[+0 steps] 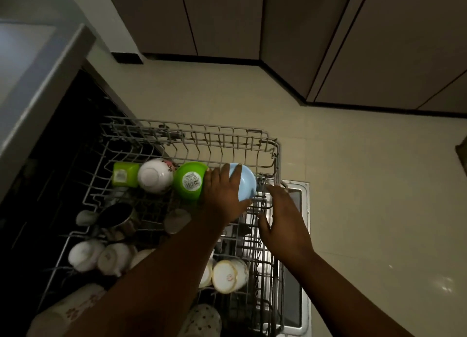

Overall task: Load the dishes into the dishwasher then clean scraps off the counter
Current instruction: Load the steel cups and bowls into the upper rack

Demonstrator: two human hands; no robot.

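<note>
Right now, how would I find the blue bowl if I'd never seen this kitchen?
Look at the pulled-out dishwasher rack and follow the row of upturned dishes along its far side. The light blue bowl is last on the right, beside the green bowl with a barcode sticker. It is the only blue dish, and the left hand rests on it.

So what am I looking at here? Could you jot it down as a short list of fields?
place: kitchen, rack pulled out of an open dishwasher
left hand: lies on the blue bowl, fingers spread over it
right hand: open, over the rack's right edge, holding nothing
row beside blue bowl: green bowl, white bowl, green cup, all upside down
nearer rows: pale cups
</note>
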